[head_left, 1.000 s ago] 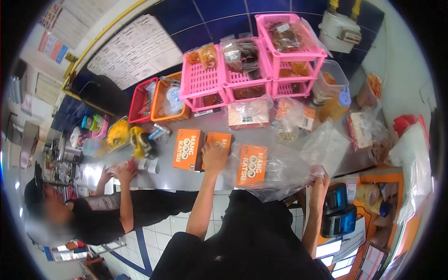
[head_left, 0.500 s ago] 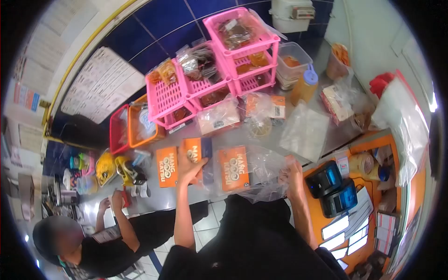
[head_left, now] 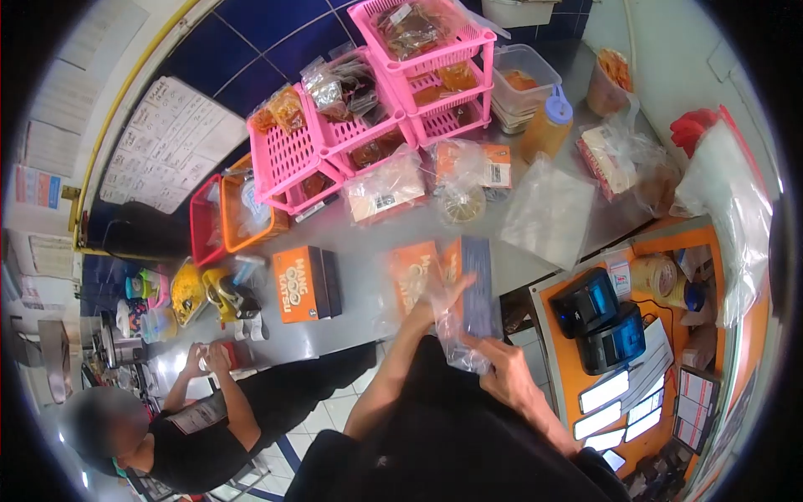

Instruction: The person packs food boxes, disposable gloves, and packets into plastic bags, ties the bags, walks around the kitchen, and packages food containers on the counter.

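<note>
Two orange and dark boxes lie side by side near the counter's front edge. My left hand is on the right box, its fingers around the box's lower part. A clear plastic bag covers part of the left box. Pinched in my right hand is the gathered plastic of the bag, just below the right box. A third orange box stands apart on the counter to the left.
Pink stacked baskets with packets stand at the back. A bottle, flat plastic bags and a wrapped box lie around. A co-worker stands at the left. Card terminals are at the right.
My left hand has carried one box rightward, from beside the third box to the right of the bagged box. My right hand has moved inward and down with the bag's plastic. The view has shifted.
</note>
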Demonstrator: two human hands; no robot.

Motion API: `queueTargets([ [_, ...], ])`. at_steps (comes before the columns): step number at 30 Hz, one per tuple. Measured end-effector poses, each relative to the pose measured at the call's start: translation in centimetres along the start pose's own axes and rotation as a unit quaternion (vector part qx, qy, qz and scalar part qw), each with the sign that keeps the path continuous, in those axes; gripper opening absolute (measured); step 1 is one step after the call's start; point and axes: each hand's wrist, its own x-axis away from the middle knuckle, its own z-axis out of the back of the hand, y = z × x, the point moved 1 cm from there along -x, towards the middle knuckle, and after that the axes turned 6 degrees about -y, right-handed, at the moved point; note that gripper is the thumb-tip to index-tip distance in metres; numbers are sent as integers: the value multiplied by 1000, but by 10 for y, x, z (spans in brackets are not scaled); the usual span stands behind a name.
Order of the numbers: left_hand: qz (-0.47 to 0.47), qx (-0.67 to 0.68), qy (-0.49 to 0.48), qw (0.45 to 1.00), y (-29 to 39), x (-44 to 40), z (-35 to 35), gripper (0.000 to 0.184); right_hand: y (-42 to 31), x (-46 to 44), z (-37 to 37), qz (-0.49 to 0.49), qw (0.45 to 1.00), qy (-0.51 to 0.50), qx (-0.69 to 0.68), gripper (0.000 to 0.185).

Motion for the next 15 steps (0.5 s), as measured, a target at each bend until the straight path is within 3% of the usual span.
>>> queueTargets([
  [1,-22,-113,120,986,-9,-11,-11,82,-9,0,7,-3,1000,-8,1,63],
  [2,-15,-108,120,987,-24,-14,-23,82,-27,-3,19,14,1000,26,-4,55],
  [3,-113,-439,188,871,-35,-14,-34,84,-39,-7,30,30,997,64,-11,46],
  [4,-160,-587,194,769,-29,-9,-40,85,-38,-13,42,24,991,121,49,38],
  [5,-205,-712,224,634,-22,-3,-45,86,-25,-20,50,-16,984,179,-7,33],
  [6,-68,-520,122,843,11,12,-40,82,-15,-32,54,-91,963,243,-76,28],
  [7,77,-273,6,959,28,19,-34,79,9,-37,57,-75,956,272,-84,26],
  [8,71,-276,6,959,25,28,-26,79,33,-41,60,-58,948,300,-90,25],
  [10,-17,-501,83,861,12,58,-4,76,74,-39,60,-148,871,335,-328,26],
  [12,88,-494,104,859,41,91,39,68,71,-41,63,-172,879,329,-299,26],
  [14,29,-542,212,813,28,112,73,63,64,-46,61,-198,885,325,-268,26],
  [15,17,-534,221,816,22,112,77,56,57,-54,57,-236,897,284,-244,27],
])
